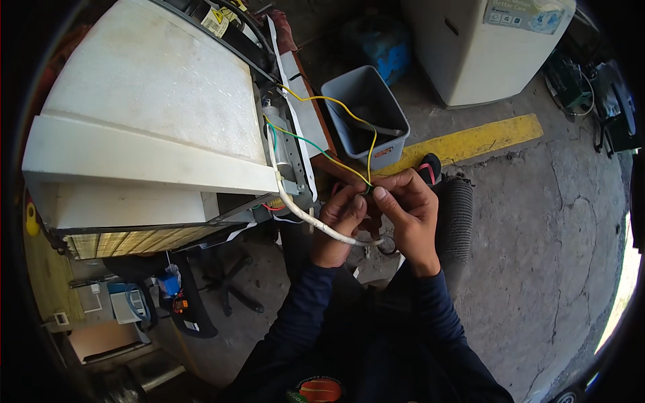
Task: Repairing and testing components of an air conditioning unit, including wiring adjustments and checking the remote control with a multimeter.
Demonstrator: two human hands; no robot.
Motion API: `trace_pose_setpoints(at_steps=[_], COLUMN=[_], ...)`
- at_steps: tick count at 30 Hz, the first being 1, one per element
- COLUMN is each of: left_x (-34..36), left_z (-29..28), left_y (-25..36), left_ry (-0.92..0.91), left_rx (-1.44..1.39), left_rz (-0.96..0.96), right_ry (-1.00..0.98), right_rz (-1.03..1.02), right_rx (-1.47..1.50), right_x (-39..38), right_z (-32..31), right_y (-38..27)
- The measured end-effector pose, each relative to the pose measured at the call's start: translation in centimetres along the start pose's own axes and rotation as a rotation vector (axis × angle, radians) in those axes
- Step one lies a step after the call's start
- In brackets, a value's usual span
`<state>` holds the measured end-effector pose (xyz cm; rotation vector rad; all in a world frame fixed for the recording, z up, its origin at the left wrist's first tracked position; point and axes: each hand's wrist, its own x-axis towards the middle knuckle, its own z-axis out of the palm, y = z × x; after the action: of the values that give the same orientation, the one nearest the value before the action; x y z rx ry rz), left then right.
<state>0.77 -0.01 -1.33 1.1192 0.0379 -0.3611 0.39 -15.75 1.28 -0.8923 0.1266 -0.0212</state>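
Concrete floor [524,215], crossed by a worn yellow stripe [470,142], spreads beneath a worker seated or bent beside an opened white appliance [161,74], with a grey bin [339,91] just beyond the hands. Two slender wires reach from the machine, at the person's left, to the fingertips: a yellow wire [328,98] that arches out and drops almost straight toward the body, and a green-and-yellow wire [314,144] that slants in from the upper left. Their ends meet between the thumbs — about equally near the left hand [345,211] and the right hand [413,208]. Thumb and fingers of both hands appear pinched on that meeting point — which strand each hand grips cannot be told. Nearer the body, a thick white cable [312,220] runs across the left hand.
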Motion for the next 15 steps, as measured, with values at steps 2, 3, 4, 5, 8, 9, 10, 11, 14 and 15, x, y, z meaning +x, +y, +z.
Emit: trace_pose_setpoints(at_steps=[2, 3, 4, 5, 8, 9, 10, 11, 14, 15], left_x=[-0.1, -0.2, -0.2, -0.2, 0.2, 0.5, 0.8, 1.1, 2.2, 2.3], left_z=[0.1, 0.2, 0.2, 0.3, -0.5, -1.0, -1.3, -1.4, -1.0, -1.2], left_y=[0.5, 0.9, 1.3, 1.5, 1.2, 1.0, 0.9, 0.8, 0.3, 0.1], left_ry=[-0.028, -0.051, -0.074, -0.097, -0.137, -0.159, -0.18, -0.187, -0.115, -0.091], left_rx=[0.027, 0.063, 0.099, 0.135, 0.149, 0.161, 0.174, 0.172, 0.219, 0.236], left_rz=[0.008, 0.015, 0.024, 0.033, -0.033, -0.069, -0.105, -0.1, -0.171, -0.195], right_ry=[0.016, 0.031, 0.046, 0.06, 0.089, 0.107, 0.125, 0.125, 0.168, 0.182], right_rz=[-0.029, -0.054, -0.081, -0.108, -0.103, -0.101, -0.099, -0.107, -0.207, -0.24], right_rx=[-0.061, -0.113, -0.165, -0.216, -0.247, -0.258, -0.268, -0.272, -0.228, -0.212], right_x=[-0.3, -0.3, -0.3, -0.3, 0.0, 0.2, 0.5, 0.7, 1.5, 1.9], right_z=[0.1, 0.1, 0.1, 0.2, 0.4, 0.5, 0.5, 0.5, 0.2, 0.0], right_y=[0.1, 0.2, 0.5, 0.6, 0.7, 0.7, 0.8, 1.0, 1.9, 2.0])
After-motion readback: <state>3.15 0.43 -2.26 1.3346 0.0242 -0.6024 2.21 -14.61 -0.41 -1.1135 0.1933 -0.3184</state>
